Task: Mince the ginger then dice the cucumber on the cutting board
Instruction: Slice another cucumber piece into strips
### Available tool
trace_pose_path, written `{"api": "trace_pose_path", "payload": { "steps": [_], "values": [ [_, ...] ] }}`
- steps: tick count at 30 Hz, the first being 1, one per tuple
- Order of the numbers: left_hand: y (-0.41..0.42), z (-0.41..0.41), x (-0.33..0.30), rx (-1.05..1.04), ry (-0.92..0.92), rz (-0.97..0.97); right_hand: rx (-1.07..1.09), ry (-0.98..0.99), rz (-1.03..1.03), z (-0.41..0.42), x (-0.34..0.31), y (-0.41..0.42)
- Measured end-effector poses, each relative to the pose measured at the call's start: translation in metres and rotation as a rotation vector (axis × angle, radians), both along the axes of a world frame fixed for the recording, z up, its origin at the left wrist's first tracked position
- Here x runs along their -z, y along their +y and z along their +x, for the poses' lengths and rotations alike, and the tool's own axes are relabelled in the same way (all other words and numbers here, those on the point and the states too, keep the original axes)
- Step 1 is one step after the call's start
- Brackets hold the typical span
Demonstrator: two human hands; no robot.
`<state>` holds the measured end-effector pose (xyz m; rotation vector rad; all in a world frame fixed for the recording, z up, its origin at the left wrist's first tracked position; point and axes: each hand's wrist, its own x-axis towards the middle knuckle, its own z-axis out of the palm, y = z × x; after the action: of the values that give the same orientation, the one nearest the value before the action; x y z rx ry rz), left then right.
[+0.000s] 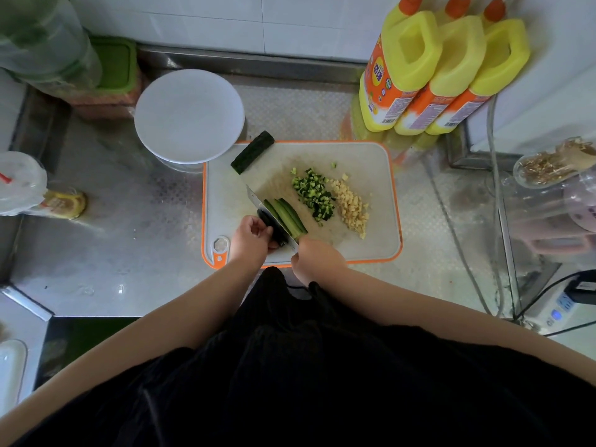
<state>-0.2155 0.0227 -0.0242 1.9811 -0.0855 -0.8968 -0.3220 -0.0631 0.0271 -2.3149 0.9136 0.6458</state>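
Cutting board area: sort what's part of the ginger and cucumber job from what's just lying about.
In the job: cutting board, knife, cucumber strips, diced cucumber, minced ginger, uncut cucumber piece, left hand, right hand.

Lying about: white plate, yellow bottles, green-lidded container, small jar.

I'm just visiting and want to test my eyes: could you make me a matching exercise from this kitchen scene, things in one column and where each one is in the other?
Things:
1. minced ginger
2. white plate
3. uncut cucumber piece
4. knife

Places:
A. over the board's far left edge
B. in the right hand
C. right of the diced cucumber
D. off the board, far left

Pairs: 1-C, 2-D, 3-A, 4-B
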Motion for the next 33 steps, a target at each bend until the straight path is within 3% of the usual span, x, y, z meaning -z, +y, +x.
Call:
{"api": "trace_pose_path", "payload": {
  "steps": [9, 16, 33],
  "values": [
    [-0.001, 0.001, -0.002, 0.001, 0.007, 0.01, 0.062, 0.039, 0.081, -0.001, 0.008, -0.01],
    [-0.002, -0.001, -0.002, -0.023, 0.008, 0.005, -0.006, -0.025, -0.015, -0.002, -0.01, -0.005],
    [-0.004, -0.003, -0.006, -0.03, 0.02, 0.007, 0.002, -0.049, -0.008, 0.0, -0.008, -0.001]
  ]
}}
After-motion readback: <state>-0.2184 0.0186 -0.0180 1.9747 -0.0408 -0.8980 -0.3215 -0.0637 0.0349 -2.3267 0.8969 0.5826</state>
